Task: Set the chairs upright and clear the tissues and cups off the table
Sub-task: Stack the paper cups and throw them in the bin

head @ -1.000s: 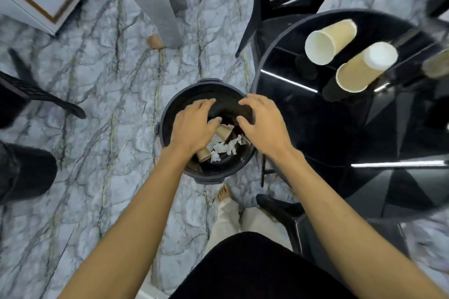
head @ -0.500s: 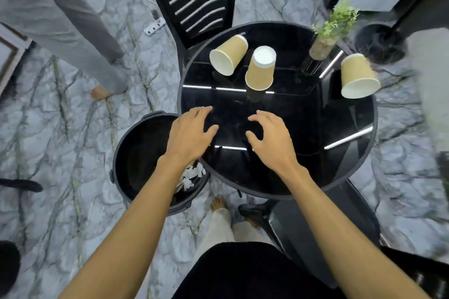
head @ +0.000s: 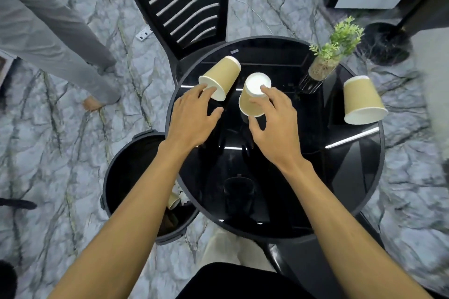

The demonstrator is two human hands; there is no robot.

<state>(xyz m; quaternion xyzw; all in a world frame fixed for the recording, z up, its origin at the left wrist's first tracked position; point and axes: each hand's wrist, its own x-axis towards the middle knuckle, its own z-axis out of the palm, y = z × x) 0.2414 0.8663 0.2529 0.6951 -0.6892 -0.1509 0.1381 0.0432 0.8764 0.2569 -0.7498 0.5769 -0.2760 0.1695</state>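
Three tan paper cups are on the round black glass table. One cup lies tipped at the far left, and the fingertips of my left hand touch its white rim with the fingers spread. A second cup stands upside down in the middle. My right hand curls around it, index finger on its white base and thumb under its rim, not clamped. The third cup lies tipped at the right edge. A black slatted chair stands upright behind the table.
A black bin sits on the marble floor at the table's left, with a cup and tissues inside. A small potted plant stands at the table's back right. Another person's grey-trousered leg is at the left, near a power strip.
Both hands left the bin and moved up over the table. They now reach the left and middle cups. My view turned from the bin to the table.
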